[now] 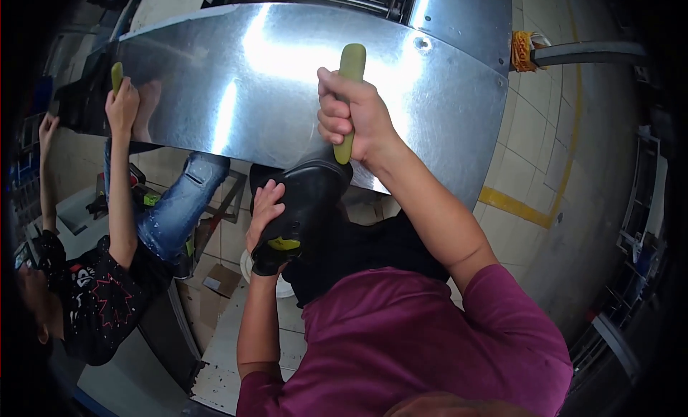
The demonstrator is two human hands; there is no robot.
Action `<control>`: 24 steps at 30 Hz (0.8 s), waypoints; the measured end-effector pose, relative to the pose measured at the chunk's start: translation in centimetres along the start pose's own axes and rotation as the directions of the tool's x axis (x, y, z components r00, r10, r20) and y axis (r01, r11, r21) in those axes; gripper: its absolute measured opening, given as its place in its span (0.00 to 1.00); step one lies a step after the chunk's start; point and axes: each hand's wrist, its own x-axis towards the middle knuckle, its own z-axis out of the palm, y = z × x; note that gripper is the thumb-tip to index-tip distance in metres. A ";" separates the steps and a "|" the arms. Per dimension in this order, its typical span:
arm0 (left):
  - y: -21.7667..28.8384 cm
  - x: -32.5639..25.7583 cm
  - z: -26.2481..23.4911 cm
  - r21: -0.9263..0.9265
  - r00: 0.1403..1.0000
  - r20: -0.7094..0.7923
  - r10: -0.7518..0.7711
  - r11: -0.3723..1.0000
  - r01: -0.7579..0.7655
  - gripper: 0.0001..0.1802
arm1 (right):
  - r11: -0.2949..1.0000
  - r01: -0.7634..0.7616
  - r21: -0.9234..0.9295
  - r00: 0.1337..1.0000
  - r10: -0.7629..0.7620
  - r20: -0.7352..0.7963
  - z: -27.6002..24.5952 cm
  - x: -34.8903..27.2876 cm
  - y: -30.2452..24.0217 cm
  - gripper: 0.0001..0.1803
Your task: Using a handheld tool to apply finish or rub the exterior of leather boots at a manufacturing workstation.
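A black, glossy boot (309,191) with a yellow-green patch near its end rests across my lap, its far end against the edge of the metal table. My left hand (264,215) is closed round the boot's left side, and part of the palm is hidden behind it. In my right hand (351,112) is an olive-green bar (352,62) with rounded ends, gripped round its middle. The bar's near tip touches or hovers just over the boot's far end; I cannot tell which.
The shiny metal table (186,80) spans the view ahead. At the left sits a co-worker (107,281) whose raised hand (123,105) holds a similar green bar (117,76). A metal rail (588,53) with a yellow wrapping (525,51) stands at the right. Cardboard (221,281) lies low at the left.
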 end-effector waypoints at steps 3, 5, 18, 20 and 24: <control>-0.6 -0.8 0.2 -0.026 0.998 -0.059 -0.037 0.999 0.036 0.21 | 0.997 -0.045 0.061 0.998 0.043 0.037 0.4 -0.4 0.0 0.15; -0.5 -0.3 0.1 -0.026 0.999 -0.040 -0.015 1.000 0.014 0.21 | 1.000 -0.016 -0.002 1.000 0.016 0.009 1.1 -1.3 0.2 0.15; -0.8 -0.4 -0.6 -0.021 1.000 0.003 0.017 1.000 -0.017 0.16 | 0.804 0.022 -0.595 1.000 -0.017 0.014 5.3 -2.7 1.6 0.11; -0.7 -0.1 0.0 -0.042 1.000 -0.002 0.013 0.999 -0.013 0.16 | 0.795 0.049 -0.605 0.998 -0.069 -0.011 5.2 -2.5 1.9 0.13; -1.4 -1.3 0.0 -0.078 1.000 -0.013 0.018 0.997 -0.019 0.20 | 0.857 0.095 -0.507 0.995 -0.096 0.023 4.6 -2.5 1.8 0.14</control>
